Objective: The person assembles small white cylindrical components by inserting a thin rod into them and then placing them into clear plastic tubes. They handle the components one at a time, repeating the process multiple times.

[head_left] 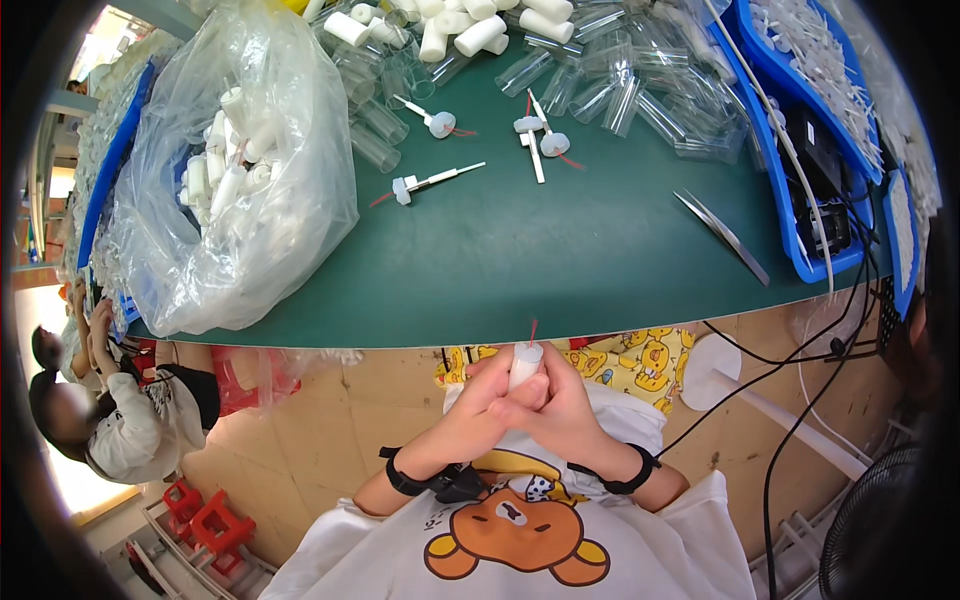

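Just off the table's front edge, my left hand (484,396) and my right hand (562,402) are closed together around a white cylinder (524,366). It stands roughly upright, and a thin red strand sticks up from its top end. My fingers hide its lower part. On the green table (480,270) beyond lie several small white stemmed pieces with pale round ends and red strands; one piece (425,183) lies left of centre and another (440,123) farther back. Metal tweezers (722,236) rest on the right side of the table.
A clear plastic bag (290,240) holding white cylinders stands at the left. Transparent tubes (625,95) and more white cylinders (478,36) are piled at the back. Blue bins (790,235) and black cables line the right. A person (125,420) sits at the far left.
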`<state>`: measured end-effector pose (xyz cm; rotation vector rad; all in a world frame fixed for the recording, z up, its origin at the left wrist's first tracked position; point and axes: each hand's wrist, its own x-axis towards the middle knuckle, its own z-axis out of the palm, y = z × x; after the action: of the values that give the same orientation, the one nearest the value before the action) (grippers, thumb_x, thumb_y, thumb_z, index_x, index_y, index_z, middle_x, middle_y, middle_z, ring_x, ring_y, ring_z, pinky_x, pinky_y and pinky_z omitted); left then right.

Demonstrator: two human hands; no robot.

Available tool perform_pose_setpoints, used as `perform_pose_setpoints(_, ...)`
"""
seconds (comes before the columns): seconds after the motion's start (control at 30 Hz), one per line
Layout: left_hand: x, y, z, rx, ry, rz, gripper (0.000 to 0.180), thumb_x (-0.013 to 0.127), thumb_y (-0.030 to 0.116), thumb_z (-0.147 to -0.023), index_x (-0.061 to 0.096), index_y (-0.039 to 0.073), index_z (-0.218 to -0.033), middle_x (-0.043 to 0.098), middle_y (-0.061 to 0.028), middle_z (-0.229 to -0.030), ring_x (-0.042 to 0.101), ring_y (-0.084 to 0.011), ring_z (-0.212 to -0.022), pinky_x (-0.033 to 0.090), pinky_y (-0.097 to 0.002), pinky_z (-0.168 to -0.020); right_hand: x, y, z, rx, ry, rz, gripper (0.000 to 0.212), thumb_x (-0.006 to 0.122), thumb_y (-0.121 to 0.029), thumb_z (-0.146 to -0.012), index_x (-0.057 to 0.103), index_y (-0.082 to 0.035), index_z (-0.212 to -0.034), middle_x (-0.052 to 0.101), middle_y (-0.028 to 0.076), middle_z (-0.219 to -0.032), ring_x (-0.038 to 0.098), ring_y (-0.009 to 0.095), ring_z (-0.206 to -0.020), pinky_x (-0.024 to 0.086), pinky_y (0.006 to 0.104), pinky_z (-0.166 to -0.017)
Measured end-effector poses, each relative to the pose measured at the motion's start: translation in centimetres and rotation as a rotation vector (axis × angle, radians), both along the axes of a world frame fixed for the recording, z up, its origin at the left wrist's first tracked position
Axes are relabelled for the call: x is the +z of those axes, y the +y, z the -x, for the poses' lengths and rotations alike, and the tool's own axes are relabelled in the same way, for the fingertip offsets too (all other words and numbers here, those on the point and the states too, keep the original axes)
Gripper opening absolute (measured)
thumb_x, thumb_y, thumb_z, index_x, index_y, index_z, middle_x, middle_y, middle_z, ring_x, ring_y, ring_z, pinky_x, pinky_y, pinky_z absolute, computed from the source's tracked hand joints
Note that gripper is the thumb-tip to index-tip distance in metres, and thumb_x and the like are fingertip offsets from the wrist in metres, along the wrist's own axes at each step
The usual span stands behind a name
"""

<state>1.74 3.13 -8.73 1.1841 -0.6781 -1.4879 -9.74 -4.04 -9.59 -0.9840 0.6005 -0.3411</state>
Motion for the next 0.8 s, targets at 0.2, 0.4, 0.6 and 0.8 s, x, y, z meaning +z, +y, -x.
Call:
perform_pose_setpoints(0.2, 1.6, -0.2, -0.4, -0.018, -0.045, -0.082, 0.024, 0.047, 0.023, -0.100, 0.047, 0.002, -0.111, 0.053, -0.0026, -0.095, 0.050, -0.0097, -0.086, 0.044, -0.0251, -0.076, 1.1, 0.1, -0.8, -0.054, -0.015, -0.029, 0.038, 0.074, -0.013, -0.080, 0.051, 0.002, -0.107, 0.064, 0.010, -0.101, 0.060, 0.014, -0.092, 0.049, 0.0278, -0.079)
perform_pose_setpoints(0.4, 2.5, -0.4, -1.3, -0.056, 0.002, -0.164, 0.025, 0.047, 0.022, -0.100, 0.047, 0.001, -0.113, 0.052, -0.0025, -0.096, 0.049, -0.0094, -0.088, 0.044, -0.0253, -0.077, 1.9, 0.1, -1.3, -0.013, -0.024, -0.133, 0.033, 0.064, -0.009, -0.086, 0.047, 0.004, -0.112, 0.064, 0.016, -0.111, 0.061, 0.019, -0.102, 0.049, 0.0328, -0.089)
perform_pose_setpoints(0.6, 2.4, -0.3, -0.5, -0.017, -0.007, -0.170, 0.025, 0.047, 0.021, -0.100, 0.046, 0.000, -0.114, 0.052, -0.0017, -0.090, 0.049, -0.0077, -0.081, 0.044, -0.0253, -0.069, 2.1, -0.3, -1.2, -0.027, -0.101, -0.084, 0.032, 0.064, -0.018, -0.088, 0.050, 0.004, -0.108, 0.063, 0.017, -0.113, 0.062, 0.020, -0.099, 0.050, 0.0324, -0.085)
perform_pose_setpoints(0.8, 2.5, 0.0, -0.1, -0.067, 0.086, -0.208, 0.021, 0.049, 0.014, -0.098, 0.043, 0.000, -0.113, 0.051, -0.0033, -0.085, 0.049, -0.0084, -0.076, 0.042, -0.0249, -0.064, 1.7, -2.6, 0.3, 0.157, -0.097, -0.456, 0.044, 0.040, -0.027, -0.097, 0.045, 0.005, -0.126, 0.059, 0.023, -0.120, 0.059, 0.024, -0.110, 0.049, 0.0350, -0.091)
